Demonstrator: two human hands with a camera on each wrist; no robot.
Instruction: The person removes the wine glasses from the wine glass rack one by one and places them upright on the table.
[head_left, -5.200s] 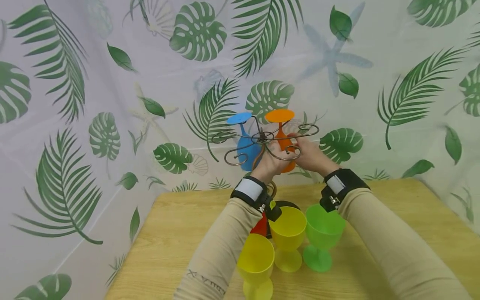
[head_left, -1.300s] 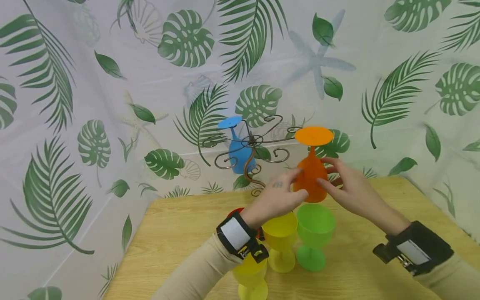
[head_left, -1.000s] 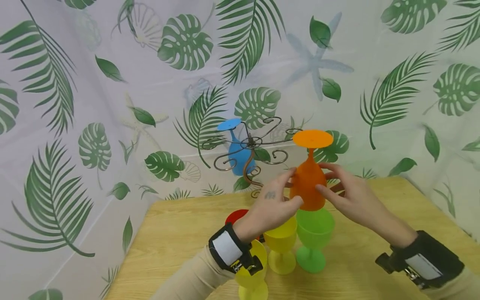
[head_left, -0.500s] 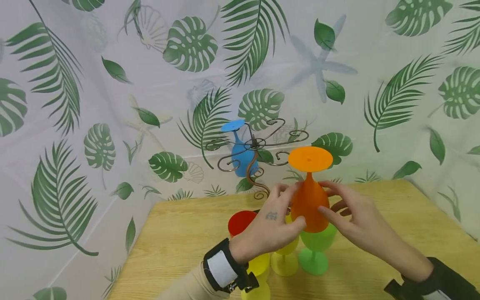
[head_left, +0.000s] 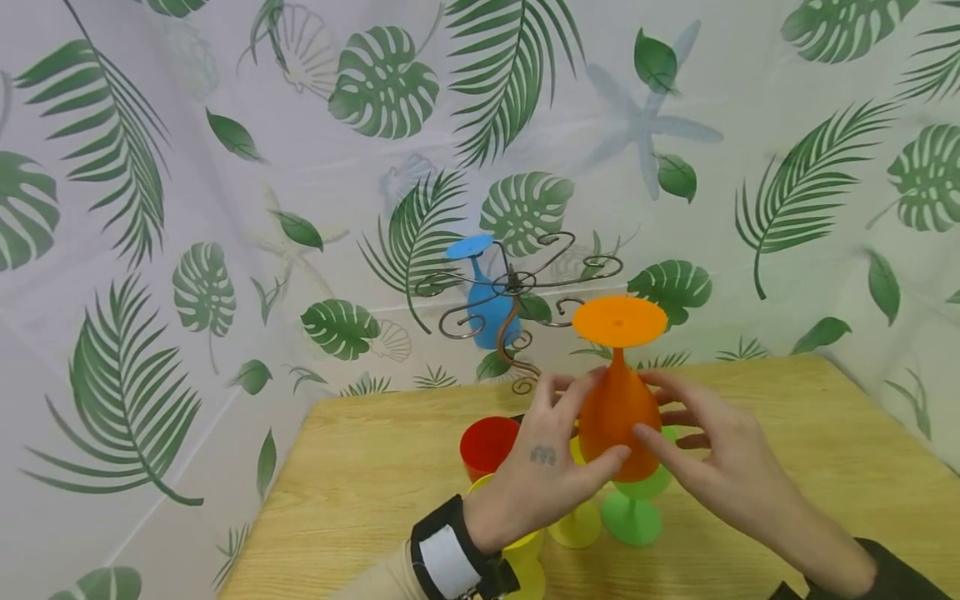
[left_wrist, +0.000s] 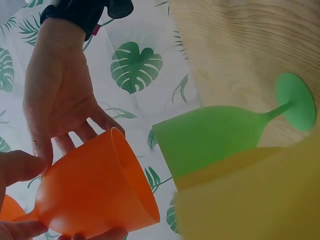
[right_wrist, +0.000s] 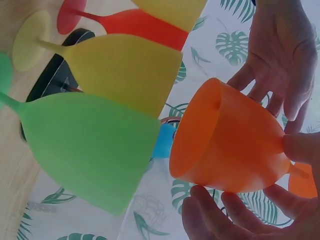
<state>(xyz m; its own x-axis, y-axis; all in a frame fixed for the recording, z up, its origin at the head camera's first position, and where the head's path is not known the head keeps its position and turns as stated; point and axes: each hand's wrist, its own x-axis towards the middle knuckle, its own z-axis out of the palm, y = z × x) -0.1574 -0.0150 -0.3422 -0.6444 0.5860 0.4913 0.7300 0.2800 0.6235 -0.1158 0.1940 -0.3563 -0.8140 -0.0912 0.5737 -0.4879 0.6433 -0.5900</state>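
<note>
An orange goblet (head_left: 619, 417) is held upside down between my two hands, above the front of the table. My left hand (head_left: 551, 467) grips the bowl from the left, thumb to the near side. On the opposite side my right hand (head_left: 723, 454) holds the same bowl with thumb and fingers. The right wrist view shows the orange goblet (right_wrist: 235, 140) with its open mouth toward an upright green goblet (right_wrist: 95, 145). Behind, a curly metal wire rack (head_left: 513, 283) has a blue goblet (head_left: 491, 312) hanging foot-up from it.
Upright on the wooden table (head_left: 360, 467) stand a red goblet (head_left: 489, 446), yellow goblets (head_left: 576, 527) and the green one, partly hidden by my hands. The rack's black base (right_wrist: 37, 100) lies behind them. A leaf-patterned cloth (head_left: 315, 167) closes off the back and left.
Earlier the orange goblet hung on the rack with both hands at it. It has come off, toward me and down, still upside down. Over the last half second it sinks only slightly.
</note>
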